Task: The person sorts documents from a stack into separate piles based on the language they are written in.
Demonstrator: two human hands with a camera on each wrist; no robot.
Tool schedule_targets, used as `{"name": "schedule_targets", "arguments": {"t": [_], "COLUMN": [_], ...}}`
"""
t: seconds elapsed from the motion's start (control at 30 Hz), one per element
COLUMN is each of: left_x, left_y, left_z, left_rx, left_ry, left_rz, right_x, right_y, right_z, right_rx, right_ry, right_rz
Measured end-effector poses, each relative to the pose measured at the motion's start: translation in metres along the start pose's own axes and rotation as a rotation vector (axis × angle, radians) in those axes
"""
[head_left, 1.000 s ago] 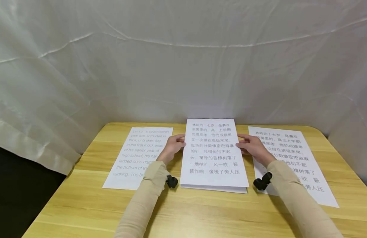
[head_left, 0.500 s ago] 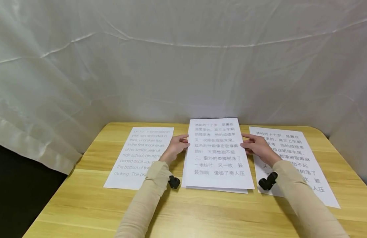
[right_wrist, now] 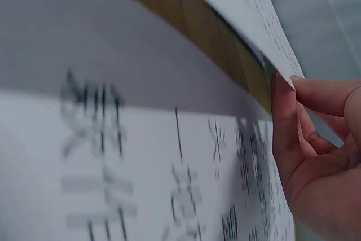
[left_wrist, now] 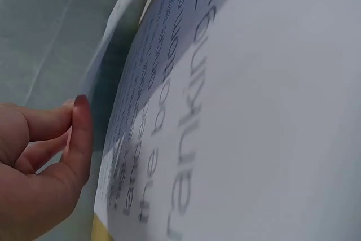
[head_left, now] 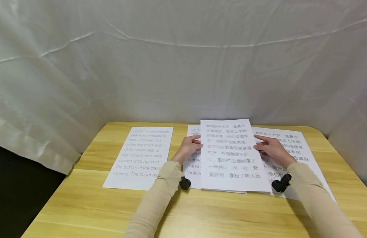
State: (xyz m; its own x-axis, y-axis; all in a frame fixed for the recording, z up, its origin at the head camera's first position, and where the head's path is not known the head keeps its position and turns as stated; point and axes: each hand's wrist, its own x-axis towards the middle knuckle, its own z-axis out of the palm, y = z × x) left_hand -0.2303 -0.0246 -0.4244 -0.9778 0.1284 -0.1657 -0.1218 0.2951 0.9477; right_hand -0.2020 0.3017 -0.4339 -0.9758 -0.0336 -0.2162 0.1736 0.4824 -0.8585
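Note:
A white sheet of paper with Chinese print point(head_left: 231, 162) is raised above the table between both hands. My left hand point(head_left: 189, 147) pinches its left edge, thumb against fingertips, as the left wrist view also shows. On the opposite edge my right hand point(head_left: 271, 149) pinches it the same way; in the right wrist view a gap shows beneath the lifted paper point(right_wrist: 248, 21). Under its left part lies a sheet with English print point(head_left: 193, 178), mostly covered. To the right, another Chinese-printed sheet point(head_left: 302, 155) lies on the table, partly hidden by the raised sheet and right arm.
A second English-printed sheet point(head_left: 135, 158) lies flat at the left, its lower right corner behind the left sleeve. The wooden table point(head_left: 91, 205) ends at a grey curtain point(head_left: 177, 76) along the back. Dark floor shows past the left edge.
Both hands have carried the Chinese-printed sheet to the right, off the middle stack. The English-printed sheet beneath has come into view, and the raised sheet now overlaps the right-hand one.

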Motion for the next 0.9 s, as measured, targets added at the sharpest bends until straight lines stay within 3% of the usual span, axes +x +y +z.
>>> {"name": "schedule_targets", "arguments": {"t": [0.27,0.5,0.67,0.9], "left_x": [0.003,0.005,0.005,0.001], "left_y": [0.008,0.01,0.011,0.016], "left_z": [0.028,0.056,0.075,0.107], "left_rx": [0.045,-0.011,-0.034,0.054], "left_ry": [-0.02,-0.053,-0.042,-0.022], "left_rz": [0.013,0.017,0.025,0.069], "right_x": [-0.007,-0.012,-0.018,-0.032], "right_y": [0.016,0.031,0.041,0.057], "right_z": [-0.026,-0.048,-0.062,-0.084], "right_rx": [-0.04,-0.068,-0.068,-0.1], "right_ry": [0.0,0.0,-0.008,0.006], "right_rz": [0.025,0.058,0.065,0.104]}}
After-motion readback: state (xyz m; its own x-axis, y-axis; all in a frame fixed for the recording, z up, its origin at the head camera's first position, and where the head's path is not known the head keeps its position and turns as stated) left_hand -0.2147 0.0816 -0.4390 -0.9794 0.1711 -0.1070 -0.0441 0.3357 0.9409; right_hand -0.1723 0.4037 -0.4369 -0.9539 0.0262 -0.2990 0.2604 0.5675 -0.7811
